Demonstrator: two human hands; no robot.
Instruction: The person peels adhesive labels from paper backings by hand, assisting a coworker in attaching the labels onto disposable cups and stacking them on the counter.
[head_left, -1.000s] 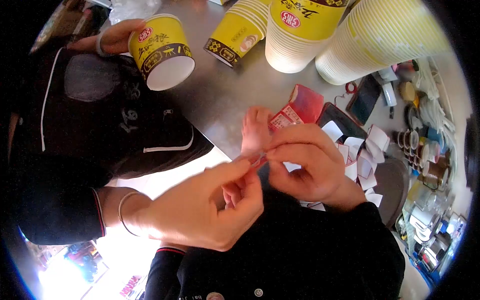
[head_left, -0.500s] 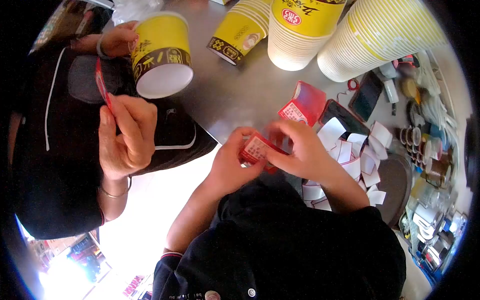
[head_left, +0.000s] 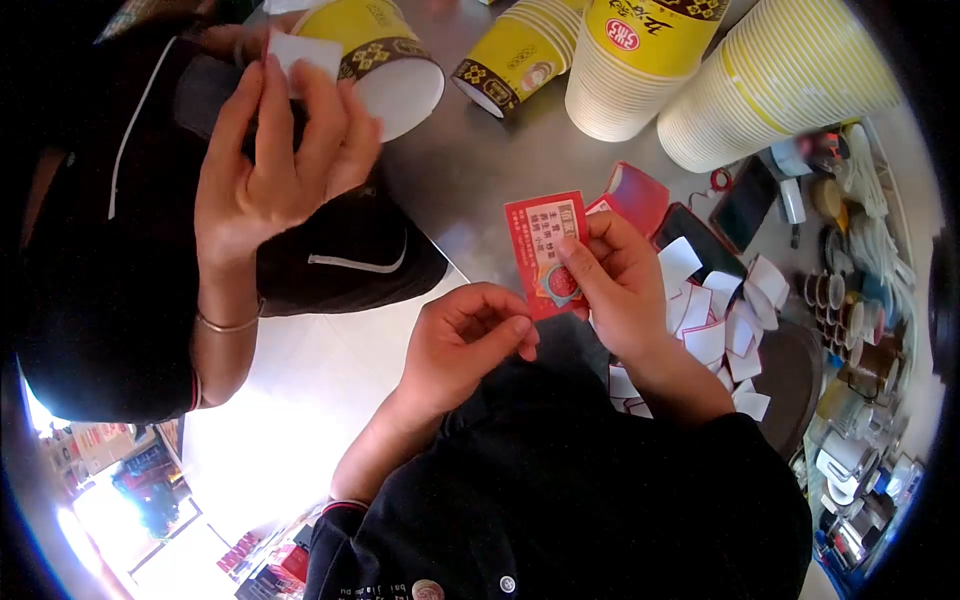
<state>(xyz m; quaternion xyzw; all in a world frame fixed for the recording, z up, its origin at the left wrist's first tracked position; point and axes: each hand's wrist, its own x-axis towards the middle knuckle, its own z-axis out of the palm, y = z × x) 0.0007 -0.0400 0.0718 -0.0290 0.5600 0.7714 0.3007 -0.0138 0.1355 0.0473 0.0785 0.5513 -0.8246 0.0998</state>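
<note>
My right hand (head_left: 625, 285) pinches a red printed card (head_left: 527, 235) between thumb and fingers, its printed face toward me. Close to the card's lower left corner is my left hand (head_left: 465, 345), its fingers curled in and the thumb bent against them; I see nothing in it. Behind my right hand a red packet (head_left: 638, 190) lies on the metal table. Beside my right wrist sits a heap of curled white cards with red edges (head_left: 705, 340).
At the left, a co-worker's hand (head_left: 285, 170) holds a white piece (head_left: 308, 52) beside a tipped yellow paper cup (head_left: 405, 95). Stacked cups (head_left: 610, 100) stand at the back, with more (head_left: 780, 80) to their right. Phones (head_left: 745, 205) lie near the heap on the metal table (head_left: 480, 165).
The card, earlier bent between both my hands, is now flat in my right hand, and my left hand has come off it. The co-worker's hand moved up to the cup.
</note>
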